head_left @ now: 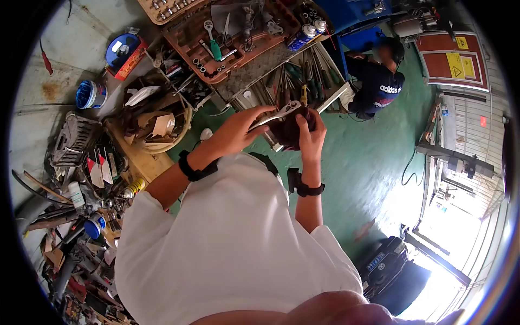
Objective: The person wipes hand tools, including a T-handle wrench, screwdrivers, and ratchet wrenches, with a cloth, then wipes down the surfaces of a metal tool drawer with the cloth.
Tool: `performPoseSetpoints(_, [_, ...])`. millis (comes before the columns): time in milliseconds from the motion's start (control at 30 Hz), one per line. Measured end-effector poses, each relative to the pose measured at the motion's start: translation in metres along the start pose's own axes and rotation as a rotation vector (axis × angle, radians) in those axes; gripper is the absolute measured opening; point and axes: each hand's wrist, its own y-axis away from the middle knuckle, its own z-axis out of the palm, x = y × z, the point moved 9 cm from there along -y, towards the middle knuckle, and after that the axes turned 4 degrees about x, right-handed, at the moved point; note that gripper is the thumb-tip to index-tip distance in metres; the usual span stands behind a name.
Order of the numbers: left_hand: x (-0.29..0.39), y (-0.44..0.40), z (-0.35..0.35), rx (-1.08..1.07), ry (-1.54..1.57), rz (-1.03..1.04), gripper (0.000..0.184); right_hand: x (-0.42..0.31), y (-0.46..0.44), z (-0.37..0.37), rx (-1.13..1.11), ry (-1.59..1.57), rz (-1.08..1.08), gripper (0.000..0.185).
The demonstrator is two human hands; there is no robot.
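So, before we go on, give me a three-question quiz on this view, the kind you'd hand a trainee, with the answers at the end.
1. Multiple choice: What is the left hand holding?
a) A hammer
b) A ratchet wrench
c) A paint brush

2. True or false: The dark cloth is held in the right hand.

3. Fill in the blank: In the open tool case, the scissors lie beside a tool with a ____ handle.

Key: 1. b; 2. true; 3. green
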Motion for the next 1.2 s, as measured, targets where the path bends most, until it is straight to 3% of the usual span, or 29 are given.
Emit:
performPoseSetpoints(167, [-0.013,0.001,0.002,-0.038,0.05,-0.026,0.038,-0.012,-0.001,0.003,-0.067,-0.019,-0.084,0.03])
performPoseSetpoints(233, [-0.015,0.0,0.002,-0.058,0.075,-0.043,0.036,-0.025,0.003,0.006,-0.046,0.173,-0.188,0.03])
performPoseSetpoints(333, [-0.021,0.005,0.001,-0.091,0.099,-0.069,0.035,-0.023,0.001,0.013,-0.125,0.216,-0.34,0.031])
performPoseSetpoints(500, [-0.02,0.007,-0.002,-0.12,0.085,-0.096,0.036,0.017,-0.005,0.023,-0.281,-0.033,-0.261,0.031])
performPoseSetpoints(600, [-0.017,0.009,-0.007,-0.085,0.049,-0.044,0.036,0.035,-0.004,0.031,-0.31,-0.081,-0.184,0.031])
performPoseSetpoints(667, [-0.017,0.01,-0.007,-0.102,0.126,-0.069,0.035,0.111,0.004,0.046,-0.433,-0.777,0.411,0.028])
performPoseSetpoints(700, [-0.018,0.012,-0.007,-0.105,0.123,-0.07,0.035,0.132,0.006,0.043,-0.432,-0.78,0.413,0.028])
performPoseSetpoints(800, [-0.013,0.016,-0.01,-0.077,0.111,0.02,0.034,0.125,0.018,0.036,-0.506,-0.503,0.199,0.036])
performPoseSetpoints(867, [-0.014,0.017,-0.008,-0.107,0.157,0.003,0.033,0.003,0.021,0.028,-0.419,-0.537,0.001,0.029])
performPoseSetpoints(900, [-0.015,0.016,-0.008,-0.101,0.153,-0.002,0.033,-0.014,0.017,0.027,-0.426,-0.542,0.002,0.029])
performPoseSetpoints(1000, [-0.011,0.013,-0.009,-0.056,0.161,0.031,0.032,-0.033,0.011,0.029,-0.453,-0.335,-0.067,0.022])
performPoseSetpoints(1067, [-0.017,0.014,-0.004,-0.074,0.133,-0.03,0.031,-0.044,0.009,0.017,-0.302,0.023,-0.299,0.019])
performPoseSetpoints(1100, [-0.016,0.014,-0.004,-0.075,0.131,-0.031,0.031,-0.042,0.009,0.016,-0.302,0.021,-0.298,0.019])
performPoseSetpoints(1167, [-0.023,0.017,0.003,-0.168,0.141,-0.133,0.031,-0.057,0.018,0.013,-0.201,0.216,-0.589,0.023])
performPoseSetpoints(1200, [-0.024,0.016,0.003,-0.168,0.138,-0.135,0.031,-0.057,0.017,0.013,-0.201,0.214,-0.588,0.023])
